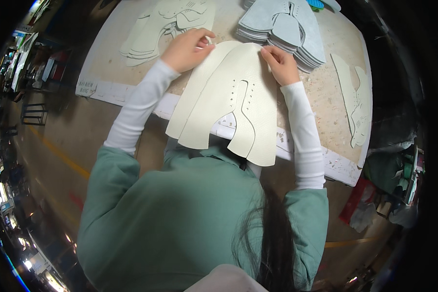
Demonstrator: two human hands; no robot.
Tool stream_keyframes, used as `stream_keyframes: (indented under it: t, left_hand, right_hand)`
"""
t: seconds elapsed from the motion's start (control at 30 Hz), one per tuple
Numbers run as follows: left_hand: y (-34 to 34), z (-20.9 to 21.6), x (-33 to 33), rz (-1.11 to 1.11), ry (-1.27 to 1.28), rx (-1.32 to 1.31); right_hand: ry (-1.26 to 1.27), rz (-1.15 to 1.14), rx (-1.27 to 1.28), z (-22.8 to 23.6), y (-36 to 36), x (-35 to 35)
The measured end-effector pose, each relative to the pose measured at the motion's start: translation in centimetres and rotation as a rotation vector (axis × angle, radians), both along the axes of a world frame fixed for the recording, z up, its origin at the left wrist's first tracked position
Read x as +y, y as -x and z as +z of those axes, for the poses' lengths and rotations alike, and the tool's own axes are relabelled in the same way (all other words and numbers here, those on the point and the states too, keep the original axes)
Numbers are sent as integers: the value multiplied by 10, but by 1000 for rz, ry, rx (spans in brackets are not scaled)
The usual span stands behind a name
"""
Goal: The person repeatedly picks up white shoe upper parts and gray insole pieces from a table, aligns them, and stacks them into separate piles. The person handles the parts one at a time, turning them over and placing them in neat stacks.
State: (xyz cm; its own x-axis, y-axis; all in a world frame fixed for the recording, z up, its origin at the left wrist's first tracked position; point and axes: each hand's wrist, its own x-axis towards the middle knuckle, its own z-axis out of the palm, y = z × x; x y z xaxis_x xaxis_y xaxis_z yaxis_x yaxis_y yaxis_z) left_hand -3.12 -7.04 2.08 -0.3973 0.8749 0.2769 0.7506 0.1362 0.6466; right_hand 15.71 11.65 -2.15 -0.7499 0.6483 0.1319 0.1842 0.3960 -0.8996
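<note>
Cream shoe upper pieces [258,102], flat and leather-like, overlap one another and hang partly over the table's near edge. The top one has a slot flanked by rows of small holes and a forked lower end. At their upper left edge, my left hand [187,48] is closed in a pinch, with a bit of pale material showing between thumb and fingers. My right hand [281,64] pinches the upper right edge, its fingertips curled. How many pieces lie together is hard to make out.
On the white-edged table [112,78], a stack of cream cut pieces [146,39] lies far left and a thick stack of light grey uppers [282,31] far right. Loose cream pieces [348,92] lie to the right. A stool [34,114] stands left on the floor.
</note>
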Motion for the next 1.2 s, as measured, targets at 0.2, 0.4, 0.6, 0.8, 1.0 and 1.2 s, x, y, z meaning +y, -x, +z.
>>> stream_keyframes:
  t: [0.2,0.4,0.6,0.8,1.0,1.2]
  left_hand:
    - [8,11,43,-85,405,-21]
    - [8,75,10,128,-112,67]
    - [-28,130,-46,66,-527,-176]
    - [-43,157,-73,-374,-701,-654]
    - [-49,100,1,-509,-143,-961]
    - [-54,13,48,-257,163,-1073]
  right_hand:
    - [147,-22,-86,16,-33,-2]
    - [69,-71,-86,27,-38,-2]
    - [-51,-120,-22,35,-39,0]
    - [104,-70,40,37,-39,-3]
    - [375,60,101,37,-39,-6]
    - [469,-26,133,37,-31,-25]
